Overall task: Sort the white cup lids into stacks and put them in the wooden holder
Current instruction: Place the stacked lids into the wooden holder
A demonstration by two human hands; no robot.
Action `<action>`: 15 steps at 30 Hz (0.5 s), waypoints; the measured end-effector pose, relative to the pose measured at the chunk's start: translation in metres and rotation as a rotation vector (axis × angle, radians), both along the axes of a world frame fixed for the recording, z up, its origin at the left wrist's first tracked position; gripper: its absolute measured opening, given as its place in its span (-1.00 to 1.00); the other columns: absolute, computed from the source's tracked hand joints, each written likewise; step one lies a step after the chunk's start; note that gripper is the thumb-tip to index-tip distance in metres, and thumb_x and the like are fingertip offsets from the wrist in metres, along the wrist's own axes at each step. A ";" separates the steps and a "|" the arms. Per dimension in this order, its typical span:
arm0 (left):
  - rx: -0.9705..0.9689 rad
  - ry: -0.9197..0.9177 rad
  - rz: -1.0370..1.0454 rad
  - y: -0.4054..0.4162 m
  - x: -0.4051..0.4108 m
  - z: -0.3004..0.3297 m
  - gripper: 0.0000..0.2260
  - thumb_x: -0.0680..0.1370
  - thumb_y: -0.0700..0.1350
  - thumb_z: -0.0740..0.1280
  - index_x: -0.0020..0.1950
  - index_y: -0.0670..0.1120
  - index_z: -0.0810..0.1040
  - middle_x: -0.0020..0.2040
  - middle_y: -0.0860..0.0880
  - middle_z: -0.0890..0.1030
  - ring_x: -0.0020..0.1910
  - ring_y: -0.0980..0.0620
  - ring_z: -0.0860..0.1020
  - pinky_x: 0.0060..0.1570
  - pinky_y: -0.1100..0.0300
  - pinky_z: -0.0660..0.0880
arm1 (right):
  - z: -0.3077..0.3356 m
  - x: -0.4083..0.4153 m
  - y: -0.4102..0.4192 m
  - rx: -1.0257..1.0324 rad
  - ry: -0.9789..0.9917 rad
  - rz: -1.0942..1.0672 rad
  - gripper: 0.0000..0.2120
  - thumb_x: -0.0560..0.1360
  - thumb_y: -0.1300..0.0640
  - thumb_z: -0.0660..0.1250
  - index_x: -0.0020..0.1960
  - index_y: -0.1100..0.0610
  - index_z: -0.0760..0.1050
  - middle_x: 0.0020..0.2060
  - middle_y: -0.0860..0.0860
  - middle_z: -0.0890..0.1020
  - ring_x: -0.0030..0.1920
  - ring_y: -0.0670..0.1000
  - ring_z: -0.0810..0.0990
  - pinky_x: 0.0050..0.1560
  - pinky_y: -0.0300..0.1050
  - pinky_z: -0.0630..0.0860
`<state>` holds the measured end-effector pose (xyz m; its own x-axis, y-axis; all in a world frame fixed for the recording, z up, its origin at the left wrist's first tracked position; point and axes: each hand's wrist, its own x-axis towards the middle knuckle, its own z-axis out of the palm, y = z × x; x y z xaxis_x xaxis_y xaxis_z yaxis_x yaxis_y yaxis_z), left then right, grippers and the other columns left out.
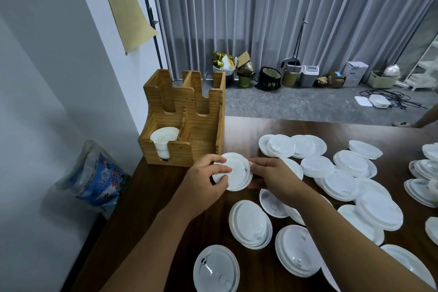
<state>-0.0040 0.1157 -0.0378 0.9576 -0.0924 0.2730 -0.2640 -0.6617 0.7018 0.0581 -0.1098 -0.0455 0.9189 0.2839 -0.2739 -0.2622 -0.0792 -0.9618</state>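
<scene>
lid stack (237, 170) between both hands (239, 179)

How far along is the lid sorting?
Early on. One stack of lids already sits in the front left slot of the wooden holder. The left hand and right hand grip a small stack between them. Dozens of loose lids lie scattered across the table.

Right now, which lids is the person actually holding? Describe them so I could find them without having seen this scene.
Start at the wooden holder on the table's left end. Just in front of its right corner, a small stack of lids is lifted between the left hand and right hand. Every other loose lid lies flat on the table, untouched.
</scene>
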 end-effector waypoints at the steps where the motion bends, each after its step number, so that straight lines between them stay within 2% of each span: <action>1: 0.029 -0.024 0.003 -0.001 0.002 -0.001 -0.79 0.62 -0.14 0.47 0.24 0.00 0.76 0.33 0.19 0.57 0.36 0.32 0.42 0.25 0.54 0.36 | 0.000 0.000 0.001 0.007 0.002 0.010 -0.77 0.74 0.17 0.32 0.29 0.13 0.71 0.11 0.11 0.80 0.13 0.15 0.79 0.16 0.09 0.73; 3: 0.063 -0.057 0.002 -0.006 0.005 -0.002 -0.78 0.62 -0.16 0.48 0.27 -0.02 0.75 0.35 0.15 0.57 0.37 0.33 0.36 0.25 0.59 0.26 | 0.002 0.002 0.001 0.007 0.000 0.022 -0.76 0.75 0.18 0.30 0.28 0.12 0.71 0.11 0.11 0.80 0.13 0.15 0.79 0.18 0.11 0.73; 5: 0.085 -0.062 -0.007 -0.009 0.007 -0.002 -0.74 0.63 -0.12 0.48 0.32 -0.03 0.73 0.39 0.11 0.56 0.38 0.30 0.36 0.26 0.56 0.25 | 0.002 0.004 0.001 0.007 0.009 0.025 -0.75 0.75 0.19 0.28 0.28 0.12 0.72 0.12 0.11 0.80 0.14 0.16 0.78 0.19 0.12 0.73; 10: 0.123 -0.050 0.042 -0.018 0.010 -0.003 -0.69 0.62 -0.07 0.51 0.36 -0.07 0.71 0.37 0.06 0.53 0.39 0.13 0.46 0.28 0.34 0.43 | 0.001 0.008 -0.003 0.102 0.047 0.076 -0.70 0.74 0.14 0.24 0.28 0.15 0.72 0.17 0.14 0.78 0.19 0.17 0.76 0.21 0.11 0.70; 12: 0.148 -0.051 0.044 -0.020 0.011 -0.002 -0.68 0.61 -0.06 0.52 0.36 -0.06 0.71 0.36 0.06 0.52 0.38 0.14 0.45 0.27 0.33 0.44 | -0.001 0.008 -0.005 0.105 0.036 0.076 -0.74 0.71 0.15 0.32 0.30 0.14 0.71 0.17 0.14 0.78 0.20 0.16 0.77 0.23 0.12 0.69; 15: 0.143 -0.051 -0.009 -0.021 0.014 0.000 -0.70 0.60 -0.12 0.53 0.34 -0.03 0.72 0.31 0.10 0.53 0.37 0.16 0.46 0.29 0.35 0.45 | -0.004 0.008 -0.008 0.014 -0.039 0.030 -0.78 0.65 0.24 0.39 0.25 0.11 0.72 0.08 0.09 0.80 0.12 0.14 0.79 0.13 0.03 0.73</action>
<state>0.0103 0.0948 -0.0383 0.9416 -0.1426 0.3050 -0.3036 -0.7515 0.5857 0.0665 -0.1177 -0.0494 0.9196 0.3154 -0.2342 -0.2225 -0.0732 -0.9722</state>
